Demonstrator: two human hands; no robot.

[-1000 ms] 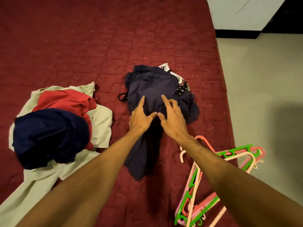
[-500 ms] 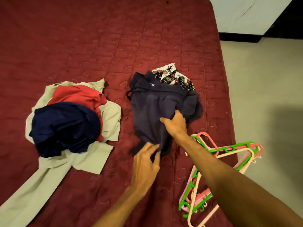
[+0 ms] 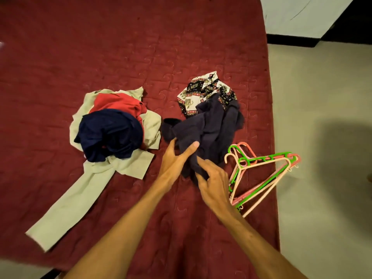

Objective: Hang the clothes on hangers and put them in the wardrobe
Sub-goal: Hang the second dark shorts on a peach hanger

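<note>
A crumpled dark purple garment (image 3: 213, 125) lies on the red bed (image 3: 141, 57), partly over a black-and-white patterned shirt (image 3: 201, 91). My left hand (image 3: 177, 158) grips the garment's near edge between thumb and fingers. My right hand (image 3: 213, 178) pinches the same bunched cloth just to the right and nearer to me. A stack of pink, green and cream plastic hangers (image 3: 267, 174) lies at the bed's right edge, beside my right hand.
A second pile sits to the left: a navy garment (image 3: 108, 133) on a red one (image 3: 118, 101) on pale beige trousers (image 3: 80, 190). Beige floor (image 3: 322, 137) runs along the bed's right side. No wardrobe is in view.
Both hands have drawn the dark garment toward me and bunched it, uncovering more of the patterned shirt. My left hand has come up from the bedcover onto the cloth.
</note>
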